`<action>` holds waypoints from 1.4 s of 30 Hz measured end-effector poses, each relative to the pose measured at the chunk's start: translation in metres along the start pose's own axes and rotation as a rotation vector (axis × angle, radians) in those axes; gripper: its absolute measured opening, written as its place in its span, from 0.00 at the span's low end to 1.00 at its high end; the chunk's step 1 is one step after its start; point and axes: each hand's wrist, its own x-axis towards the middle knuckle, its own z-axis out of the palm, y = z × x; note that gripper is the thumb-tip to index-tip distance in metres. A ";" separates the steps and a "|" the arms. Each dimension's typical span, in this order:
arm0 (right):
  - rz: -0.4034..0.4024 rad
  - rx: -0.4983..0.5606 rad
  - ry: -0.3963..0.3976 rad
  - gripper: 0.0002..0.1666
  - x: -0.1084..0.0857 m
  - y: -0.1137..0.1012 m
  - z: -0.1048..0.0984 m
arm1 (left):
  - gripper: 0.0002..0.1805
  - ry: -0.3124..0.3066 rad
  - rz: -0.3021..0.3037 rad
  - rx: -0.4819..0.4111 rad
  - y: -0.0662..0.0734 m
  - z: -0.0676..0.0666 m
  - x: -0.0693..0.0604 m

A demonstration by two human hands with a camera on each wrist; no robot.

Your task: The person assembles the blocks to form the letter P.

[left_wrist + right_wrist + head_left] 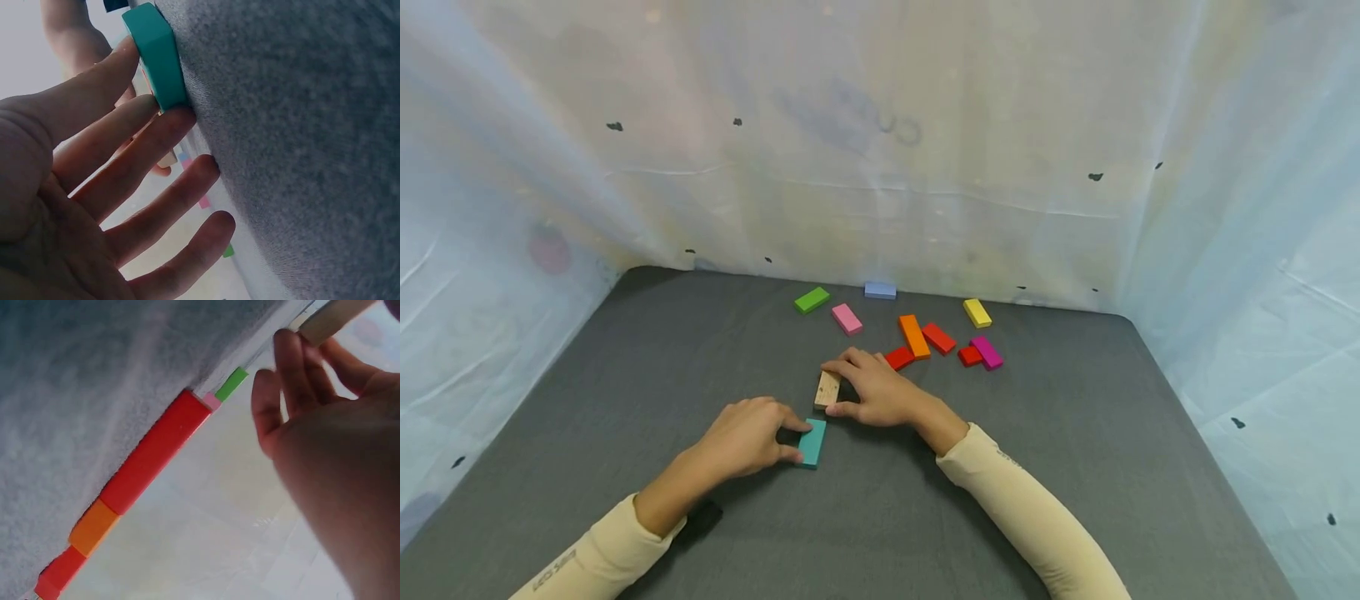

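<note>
On the grey cloth, a teal block (812, 443) lies flat near the middle. My left hand (747, 437) pinches it by its ends between thumb and forefinger. In the left wrist view the teal block (156, 57) touches the thumb, while the other fingers are spread beside the cloth. Just beyond it, a natural-wood block (827, 389) is gripped by my right hand (880, 392), thumb at the near end and fingers at the far end. The right wrist view shows the wooden block (337, 320) only partly, at the top edge.
Past the right hand lie a red block (899, 358), an orange block (914, 337), another red block (939, 337) and a magenta block (987, 352) on a third red one. Farther back are green (812, 300), pink (847, 318), pale blue (880, 290) and yellow (977, 312) blocks, before a hanging white sheet.
</note>
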 end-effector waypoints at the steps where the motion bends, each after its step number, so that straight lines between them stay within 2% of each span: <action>1: 0.003 0.021 -0.007 0.40 0.000 -0.002 0.000 | 0.22 0.000 -0.002 -0.003 0.000 0.000 0.000; 6: 0.026 0.104 -0.012 0.40 -0.002 -0.007 -0.003 | 0.21 0.011 -0.004 -0.007 0.000 0.001 0.000; 13: 0.014 0.013 -0.037 0.40 -0.002 -0.006 0.002 | 0.20 0.020 -0.005 -0.016 0.002 0.000 -0.001; 27: -0.019 -0.020 -0.067 0.41 0.000 -0.007 0.010 | 0.18 0.049 0.009 -0.003 0.002 0.002 -0.003; 38: 0.002 0.010 -0.094 0.39 0.001 -0.002 0.006 | 0.17 0.089 -0.001 0.005 0.002 0.005 0.000; 42: -0.001 0.022 -0.100 0.40 0.002 -0.002 0.005 | 0.17 0.101 0.024 0.053 0.004 0.005 -0.002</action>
